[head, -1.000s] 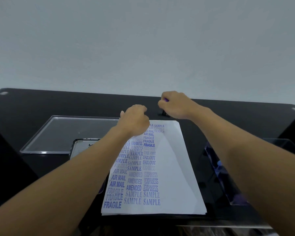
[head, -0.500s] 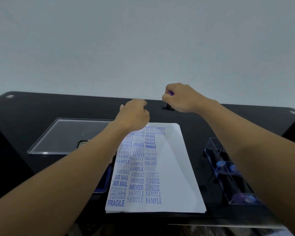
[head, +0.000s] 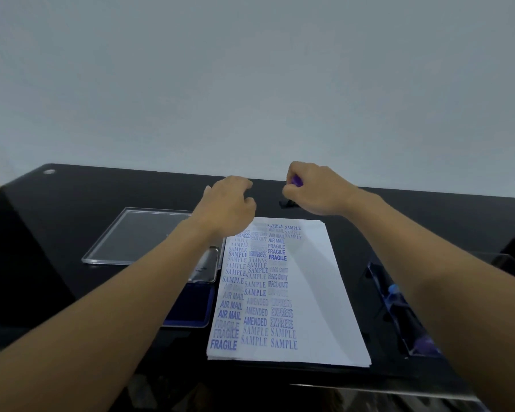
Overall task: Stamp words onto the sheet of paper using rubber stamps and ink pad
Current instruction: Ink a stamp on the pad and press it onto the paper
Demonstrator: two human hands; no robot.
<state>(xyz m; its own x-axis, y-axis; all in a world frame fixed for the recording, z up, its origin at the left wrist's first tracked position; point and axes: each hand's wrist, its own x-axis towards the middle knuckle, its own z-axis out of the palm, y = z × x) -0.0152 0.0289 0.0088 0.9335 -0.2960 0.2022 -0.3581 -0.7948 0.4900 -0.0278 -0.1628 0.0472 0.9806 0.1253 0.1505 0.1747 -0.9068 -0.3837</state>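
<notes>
A white sheet of paper (head: 315, 292) lies on the black table, its left half covered with blue stamped words such as SAMPLE, FRAGILE and AIR MAIL. My right hand (head: 315, 188) grips a rubber stamp (head: 295, 182) with a purple handle and black base, held just beyond the paper's far edge. My left hand (head: 229, 206) hovers over the paper's far left corner with fingers loosely curled, holding nothing. The open blue ink pad (head: 191, 304) sits left of the paper, partly hidden by my left forearm.
A clear acrylic lid (head: 137, 233) lies flat at the far left. A clear tray (head: 399, 307) with more purple and blue handled stamps stands right of the paper, partly behind my right forearm. The table's far edge (head: 131, 171) meets a plain wall.
My right hand has lifted the stamp slightly and carried it past the paper's far edge. The left hand stays near the far left corner. The camera has tilted, so the table sits differently in view.
</notes>
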